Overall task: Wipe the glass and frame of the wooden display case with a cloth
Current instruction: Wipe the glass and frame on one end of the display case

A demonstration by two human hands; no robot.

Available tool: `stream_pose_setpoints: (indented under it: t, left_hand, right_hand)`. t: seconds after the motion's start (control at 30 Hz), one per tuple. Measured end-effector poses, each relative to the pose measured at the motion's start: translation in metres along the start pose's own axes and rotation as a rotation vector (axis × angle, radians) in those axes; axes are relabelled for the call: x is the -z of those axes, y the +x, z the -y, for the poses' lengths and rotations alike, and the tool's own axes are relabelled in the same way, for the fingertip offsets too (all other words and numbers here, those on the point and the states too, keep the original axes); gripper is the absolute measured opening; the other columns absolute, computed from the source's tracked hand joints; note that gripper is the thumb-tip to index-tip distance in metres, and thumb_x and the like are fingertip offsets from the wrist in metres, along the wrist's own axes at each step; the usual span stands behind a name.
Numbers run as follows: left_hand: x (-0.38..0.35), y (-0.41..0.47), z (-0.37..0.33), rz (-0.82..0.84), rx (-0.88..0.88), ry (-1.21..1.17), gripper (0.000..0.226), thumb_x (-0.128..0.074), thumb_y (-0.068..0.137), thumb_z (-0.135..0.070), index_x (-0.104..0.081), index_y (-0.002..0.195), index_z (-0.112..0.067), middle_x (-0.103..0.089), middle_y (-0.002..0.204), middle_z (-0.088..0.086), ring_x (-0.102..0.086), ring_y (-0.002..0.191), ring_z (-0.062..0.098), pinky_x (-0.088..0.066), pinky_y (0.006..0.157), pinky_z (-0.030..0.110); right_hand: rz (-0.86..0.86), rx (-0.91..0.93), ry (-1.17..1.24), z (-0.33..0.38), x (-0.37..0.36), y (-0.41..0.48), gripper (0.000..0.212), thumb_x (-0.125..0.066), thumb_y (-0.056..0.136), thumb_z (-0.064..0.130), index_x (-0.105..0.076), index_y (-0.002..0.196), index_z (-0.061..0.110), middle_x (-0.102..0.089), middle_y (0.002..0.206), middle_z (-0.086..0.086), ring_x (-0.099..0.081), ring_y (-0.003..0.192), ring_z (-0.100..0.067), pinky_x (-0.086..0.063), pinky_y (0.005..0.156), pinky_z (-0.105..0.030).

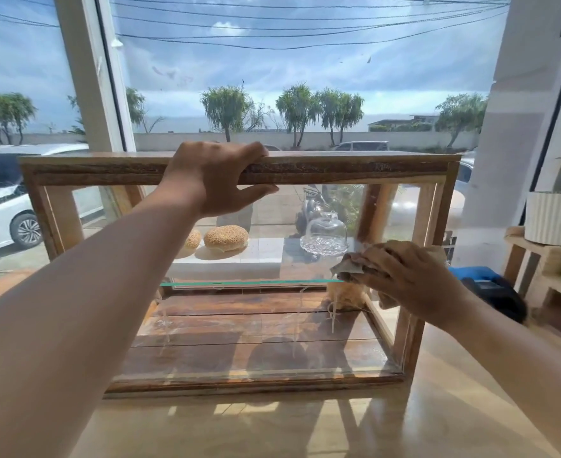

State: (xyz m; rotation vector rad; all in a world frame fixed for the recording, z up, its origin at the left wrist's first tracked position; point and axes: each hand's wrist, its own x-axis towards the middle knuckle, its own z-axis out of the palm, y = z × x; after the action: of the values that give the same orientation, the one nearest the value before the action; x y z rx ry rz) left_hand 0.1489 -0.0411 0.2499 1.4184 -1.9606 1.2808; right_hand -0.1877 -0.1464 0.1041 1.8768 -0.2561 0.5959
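The wooden display case [338,168] stands on a light counter in front of a big window. My left hand [213,176] grips the top front rail of its frame, fingers over the top and thumb underneath. My right hand [404,276] holds a crumpled beige cloth [347,269] against the front glass [256,325] at the right side, about mid-height. A glass shelf [239,283] crosses the inside of the case. Seen through the glass are sesame buns [226,238] and a clear glass dome [323,234].
The counter [272,431] stretches toward me below the case. To the right stand a white ribbed planter [553,216] on a small wooden stand [543,269], and a dark blue-and-black device [490,292]. A white window post [91,77] rises behind the case at left.
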Motion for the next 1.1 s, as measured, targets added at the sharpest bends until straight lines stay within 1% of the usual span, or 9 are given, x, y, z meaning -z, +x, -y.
stream_pose_setpoints:
  t: [0.07,0.27,0.37,0.47,0.6,0.73,0.87,0.97,1.1]
  left_hand:
    - [-0.001,0.000,0.000,-0.002,0.001,0.005,0.053,-0.035,0.086,-0.073,-0.051,0.116,-0.032,-0.068,0.089,-0.007,-0.063,0.069,0.023,-0.035,0.056,0.026]
    - [0.001,0.002,0.000,0.027,-0.003,0.014,0.057,-0.032,0.085,-0.074,-0.049,0.119,-0.033,-0.068,0.095,-0.006,-0.063,0.073,0.023,-0.042,0.061,0.029]
    - [0.002,0.002,0.000,0.033,-0.007,0.008,0.058,-0.031,0.085,-0.074,-0.049,0.120,-0.031,-0.068,0.096,-0.006,-0.064,0.075,0.024,-0.049,0.065,0.032]
    - [0.002,0.001,0.000,0.026,-0.010,0.001,0.059,-0.031,0.085,-0.073,-0.050,0.120,-0.030,-0.069,0.096,-0.006,-0.065,0.076,0.025,-0.051,0.065,0.034]
    - [0.002,0.002,0.000,0.014,-0.014,0.011,0.057,-0.033,0.085,-0.073,-0.050,0.120,-0.031,-0.069,0.094,-0.006,-0.065,0.075,0.024,-0.046,0.063,0.031]
    - [0.001,0.001,0.001,0.000,-0.015,0.021,0.057,-0.033,0.086,-0.073,-0.051,0.119,-0.031,-0.068,0.093,-0.006,-0.064,0.072,0.024,-0.039,0.060,0.028]
    - [0.001,0.001,0.000,0.007,-0.009,0.032,0.057,-0.031,0.085,-0.074,-0.049,0.118,-0.031,-0.067,0.090,-0.006,-0.062,0.069,0.022,-0.036,0.058,0.027]
    - [0.000,0.001,0.001,0.012,-0.001,0.023,0.056,-0.032,0.085,-0.075,-0.049,0.118,-0.032,-0.067,0.093,-0.007,-0.063,0.071,0.023,-0.036,0.058,0.027]
    - [0.000,0.001,0.001,0.007,-0.016,0.013,0.057,-0.031,0.085,-0.075,-0.049,0.117,-0.031,-0.068,0.093,-0.008,-0.063,0.070,0.023,-0.037,0.056,0.026]
  right_hand:
    - [0.034,-0.028,-0.005,-0.022,0.006,-0.009,0.064,-0.072,0.068,0.014,-0.047,0.126,0.019,-0.044,0.124,-0.015,-0.044,0.104,-0.035,-0.050,0.082,-0.045]
    - [-0.090,-0.313,-0.017,-0.053,0.013,0.040,0.032,-0.062,0.091,0.013,-0.062,0.122,0.018,-0.040,0.126,-0.016,-0.046,0.104,-0.038,-0.054,0.076,-0.049]
    - [-0.168,-0.210,0.015,-0.019,0.004,0.067,0.033,-0.051,0.093,0.016,-0.057,0.126,0.020,-0.041,0.124,-0.012,-0.048,0.104,-0.033,-0.053,0.078,-0.042]
    - [-0.128,-0.013,0.031,0.014,-0.006,0.060,0.032,-0.036,0.102,0.011,-0.049,0.129,0.020,-0.044,0.125,-0.010,-0.045,0.107,-0.029,-0.052,0.086,-0.039]
    - [-0.030,0.125,-0.047,-0.006,-0.002,0.011,0.041,-0.052,0.089,0.011,-0.049,0.129,0.016,-0.044,0.131,-0.013,-0.046,0.112,-0.031,-0.051,0.093,-0.042]
    - [-0.096,-0.156,-0.021,-0.054,0.012,0.005,0.035,-0.063,0.092,0.013,-0.054,0.126,0.017,-0.039,0.133,-0.017,-0.042,0.115,-0.037,-0.052,0.090,-0.050]
    - [-0.177,-0.378,0.032,-0.047,0.017,0.035,0.038,-0.072,0.085,0.020,-0.061,0.121,0.024,-0.040,0.127,-0.014,-0.040,0.108,-0.036,-0.055,0.071,-0.049]
    - [-0.225,-0.460,0.050,-0.018,0.008,0.056,0.046,-0.072,0.085,0.010,-0.057,0.128,0.018,-0.044,0.125,-0.011,-0.044,0.108,-0.035,-0.050,0.086,-0.042]
    - [-0.153,-0.309,0.085,0.009,-0.001,0.060,0.046,-0.064,0.088,0.006,-0.054,0.133,0.010,-0.053,0.132,-0.016,-0.051,0.115,-0.037,-0.048,0.098,-0.046]
